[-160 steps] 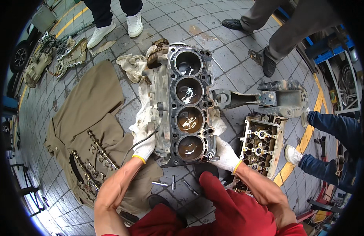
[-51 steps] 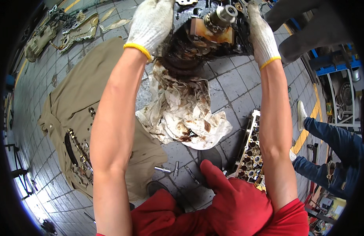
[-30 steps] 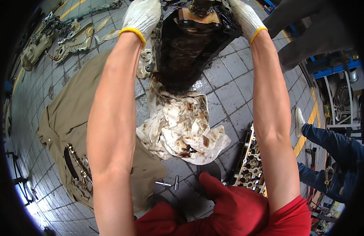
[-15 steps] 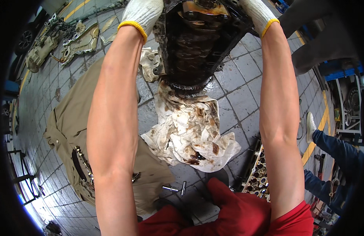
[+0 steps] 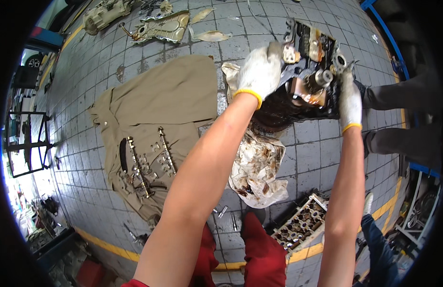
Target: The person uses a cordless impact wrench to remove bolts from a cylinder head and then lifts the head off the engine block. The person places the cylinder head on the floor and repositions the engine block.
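Note:
Out in front of me to the right, a dark, oily engine block [image 5: 310,88] is tilted above the floor, its round metal shaft end facing up. My left hand [image 5: 260,69], in a white knit glove with a yellow cuff, grips the block's left edge; its fingertips look dark. On the opposite edge my right hand [image 5: 351,98], gloved alike, is closed, its fingers partly hidden. Beneath the block and nearer to me lies a white rag [image 5: 257,167] stained with brown oil.
Left lies a khaki garment [image 5: 159,91] with two camshafts [image 5: 136,165] and small caps on it. A cylinder head [image 5: 300,222] rests near my right foot, sockets [image 5: 223,211] beside my feet. Metal covers [image 5: 161,28] lie far off. A person's dark-trousered legs [image 5: 398,93] stand at right.
The engine block has tipped, now showing its end face with the shaft. Both hands have shifted right with it in view, still gripping. My view has swung, revealing the camshafts and more of the cylinder head.

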The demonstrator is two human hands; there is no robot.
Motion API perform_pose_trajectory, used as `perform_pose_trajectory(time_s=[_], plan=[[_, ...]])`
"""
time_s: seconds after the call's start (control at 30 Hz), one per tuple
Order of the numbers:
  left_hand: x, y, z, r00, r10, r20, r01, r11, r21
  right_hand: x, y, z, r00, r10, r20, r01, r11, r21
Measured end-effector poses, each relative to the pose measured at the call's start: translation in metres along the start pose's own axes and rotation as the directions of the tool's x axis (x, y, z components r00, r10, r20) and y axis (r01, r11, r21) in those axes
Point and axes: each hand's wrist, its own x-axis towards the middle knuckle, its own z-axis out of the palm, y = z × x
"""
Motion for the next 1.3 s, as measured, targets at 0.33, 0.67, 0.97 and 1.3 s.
perform_pose_trajectory(time_s=[0.33,0.67,0.97,1.3], plan=[[-0.002,0.003,0.035,0.935,-0.217,-0.282,0.275,0.944,0.185,-0.014,-0.013,0.001,0.99,0.139,-0.031,-0.134,0.98,0.145],[-0.006,0.024,0.025,0.877,-0.457,-0.151,0.478,0.861,0.173,-0.017,-0.022,0.002,0.986,0.144,-0.086,-0.144,0.99,0.008],[-0.023,0.003,0.029,0.886,-0.403,-0.231,0.463,0.799,0.384,-0.013,-0.023,-0.001,0.957,0.277,0.082,-0.286,0.949,0.131],[-0.02,-0.012,0.021,0.845,-0.533,-0.039,0.487,0.738,0.467,-0.003,-0.042,-0.005,0.953,0.297,0.056,-0.298,0.955,0.001]])
